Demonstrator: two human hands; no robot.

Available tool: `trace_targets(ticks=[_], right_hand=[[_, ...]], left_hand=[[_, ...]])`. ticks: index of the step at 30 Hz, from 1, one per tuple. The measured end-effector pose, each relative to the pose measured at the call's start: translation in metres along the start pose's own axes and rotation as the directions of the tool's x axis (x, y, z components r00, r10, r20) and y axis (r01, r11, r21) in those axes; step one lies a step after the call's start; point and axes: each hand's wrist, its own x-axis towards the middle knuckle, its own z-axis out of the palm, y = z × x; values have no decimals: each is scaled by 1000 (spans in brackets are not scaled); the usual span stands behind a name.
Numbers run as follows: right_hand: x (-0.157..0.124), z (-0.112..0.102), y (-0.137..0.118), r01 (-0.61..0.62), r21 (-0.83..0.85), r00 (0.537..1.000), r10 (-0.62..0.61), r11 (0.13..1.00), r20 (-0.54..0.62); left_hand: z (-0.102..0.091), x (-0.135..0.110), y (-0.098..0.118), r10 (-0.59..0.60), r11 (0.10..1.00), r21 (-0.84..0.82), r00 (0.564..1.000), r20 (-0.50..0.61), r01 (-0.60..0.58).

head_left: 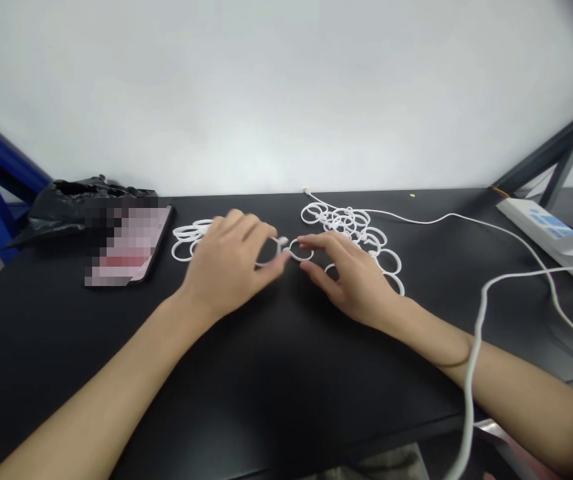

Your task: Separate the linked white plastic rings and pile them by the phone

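My left hand [231, 260] pinches a white ring [265, 265] between thumb and fingers, with a small white end piece at its right side. Facing it, my right hand [356, 277] has thumb and fingers curved round another thin white ring [300, 259]. The two rings are close together just above the black table; whether they are linked I cannot tell. Behind my left hand lies a small group of white rings [182, 259], partly hidden by it. Beyond my right hand is a larger heap of white rings [391, 252].
A phone [134, 237], partly blurred out, lies at the left before a black plastic bag [61, 210]. White cables [426, 222] cross the right side, one passing over my right forearm. A white and blue box [546, 230] stands far right on the black table [246, 380], against a pale wall.
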Motion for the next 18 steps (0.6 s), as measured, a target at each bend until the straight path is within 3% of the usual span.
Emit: trace_targets(ticks=[5,8,10,13,16,18], right_hand=[[3,1,11,-10,-219,998,22,976,52],[3,2,12,-23,-289,996,46,957,74],[3,2,11,-22,-321,994,55,947,95],[3,3,10,-13,-348,988,66,937,142],[4,3,11,-11,-366,979,84,930,184],[3,2,11,-8,-370,978,84,929,189]], left_hand=[[-2,-8,-37,-238,938,225,962,-135,264],[-6,-10,-40,-368,865,358,930,-21,350],[-8,-10,-34,-463,818,430,881,96,383],[-11,-7,-25,-532,799,431,828,179,420],[-12,-5,-21,-526,800,426,835,161,422],[-12,-3,-18,-478,821,423,867,141,384]])
